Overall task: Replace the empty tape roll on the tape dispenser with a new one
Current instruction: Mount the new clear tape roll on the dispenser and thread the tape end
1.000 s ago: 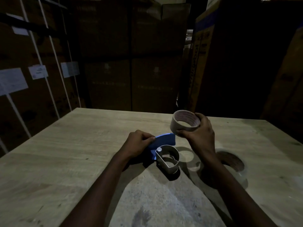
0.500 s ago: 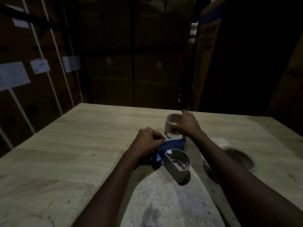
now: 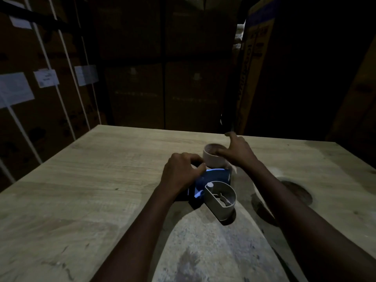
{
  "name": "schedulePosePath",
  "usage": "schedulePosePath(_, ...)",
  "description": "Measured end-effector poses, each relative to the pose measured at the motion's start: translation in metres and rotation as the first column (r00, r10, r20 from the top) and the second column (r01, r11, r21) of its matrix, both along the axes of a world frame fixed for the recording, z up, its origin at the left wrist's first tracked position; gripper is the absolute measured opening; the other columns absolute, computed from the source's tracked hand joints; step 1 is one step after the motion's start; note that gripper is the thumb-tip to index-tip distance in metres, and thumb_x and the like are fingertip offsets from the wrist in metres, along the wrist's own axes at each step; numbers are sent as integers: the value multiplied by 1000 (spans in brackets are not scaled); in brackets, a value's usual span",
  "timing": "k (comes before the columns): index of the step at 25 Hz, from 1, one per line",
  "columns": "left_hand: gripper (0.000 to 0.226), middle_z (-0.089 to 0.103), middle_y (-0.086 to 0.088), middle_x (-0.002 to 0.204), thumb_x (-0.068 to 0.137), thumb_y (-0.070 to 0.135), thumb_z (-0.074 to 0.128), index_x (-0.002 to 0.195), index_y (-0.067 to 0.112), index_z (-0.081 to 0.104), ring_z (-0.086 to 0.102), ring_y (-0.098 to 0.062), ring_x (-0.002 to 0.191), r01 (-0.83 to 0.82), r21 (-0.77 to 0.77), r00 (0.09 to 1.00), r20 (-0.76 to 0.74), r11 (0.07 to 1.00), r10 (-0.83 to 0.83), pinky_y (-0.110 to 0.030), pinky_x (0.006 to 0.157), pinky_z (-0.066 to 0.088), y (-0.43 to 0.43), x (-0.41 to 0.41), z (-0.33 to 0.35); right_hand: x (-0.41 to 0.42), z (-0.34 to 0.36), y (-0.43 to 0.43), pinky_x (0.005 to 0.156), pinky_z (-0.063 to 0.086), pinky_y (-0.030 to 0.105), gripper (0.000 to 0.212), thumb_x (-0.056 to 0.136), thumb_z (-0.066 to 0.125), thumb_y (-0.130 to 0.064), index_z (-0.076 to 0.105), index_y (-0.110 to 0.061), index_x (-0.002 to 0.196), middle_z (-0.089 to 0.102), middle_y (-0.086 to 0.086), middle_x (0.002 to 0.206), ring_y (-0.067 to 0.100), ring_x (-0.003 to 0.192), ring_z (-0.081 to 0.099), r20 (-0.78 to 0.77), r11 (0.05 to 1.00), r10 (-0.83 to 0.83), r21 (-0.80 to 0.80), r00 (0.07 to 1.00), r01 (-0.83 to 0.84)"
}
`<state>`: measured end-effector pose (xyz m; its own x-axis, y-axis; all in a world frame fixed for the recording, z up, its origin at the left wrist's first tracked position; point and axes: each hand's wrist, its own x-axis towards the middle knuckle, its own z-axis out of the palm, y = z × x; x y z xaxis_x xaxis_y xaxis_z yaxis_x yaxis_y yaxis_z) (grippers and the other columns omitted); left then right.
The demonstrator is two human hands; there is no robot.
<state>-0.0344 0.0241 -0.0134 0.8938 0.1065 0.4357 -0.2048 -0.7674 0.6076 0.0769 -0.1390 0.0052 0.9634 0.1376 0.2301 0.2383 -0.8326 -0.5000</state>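
A blue tape dispenser [image 3: 216, 176] lies on its side on the wooden table [image 3: 97, 192], its pale, bare spool hub [image 3: 220, 198] facing up. My left hand [image 3: 181, 174] is closed on the dispenser's handle end. Just behind the dispenser, an empty cardboard tape core [image 3: 213, 159] stands on the table. My right hand [image 3: 239, 152] hovers at the core's right side with fingers spread; only the thumb reaches its rim. A fresh roll of clear tape [image 3: 299, 193] lies flat to the right, partly hidden by my right forearm.
Stacked cardboard boxes [image 3: 166, 94] wall in the table's far side, with strapped, labelled boxes [image 3: 46, 78] at the left. A tall box [image 3: 254, 68] stands at the back right. The room is dim and the table's near part carries a grey stain [image 3: 213, 251].
My right hand carried the empty core from above the dispenser down to the table behind it, and its fingers have spread off it. My left hand stayed on the dispenser.
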Motion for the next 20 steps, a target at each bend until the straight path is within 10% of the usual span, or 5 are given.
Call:
schedulePosePath(7,26,74,-5,96,82,20,62,106,12,69,63,-6,79,208,123,875,420,970,-241,-25,72,56,-63,-13,17,-86,17,-87,72,52,39,32,76,70,-38,52,-21,96,57,7,103,23,86,56,84,993,-78,-77,993,85)
schedulePosePath(16,56,57,-14,132,82,18,60,137,21,47,55,-31,118,379,185,902,-293,907,-317,-47,95,49,-137,29,24,-139,11,-127,69,54,38,37,69,68,-54,55,-25,88,64,-3,86,19,80,58,13,969,-89,-229,996,89)
schedulePosePath(20,45,68,-13,118,84,16,58,129,16,56,66,-30,101,407,-2,840,-392,913,-375,-45,85,58,-141,33,14,-136,5,-126,74,50,38,46,64,64,-64,54,-28,92,64,-2,90,22,87,56,-21,940,-81,-335,996,70)
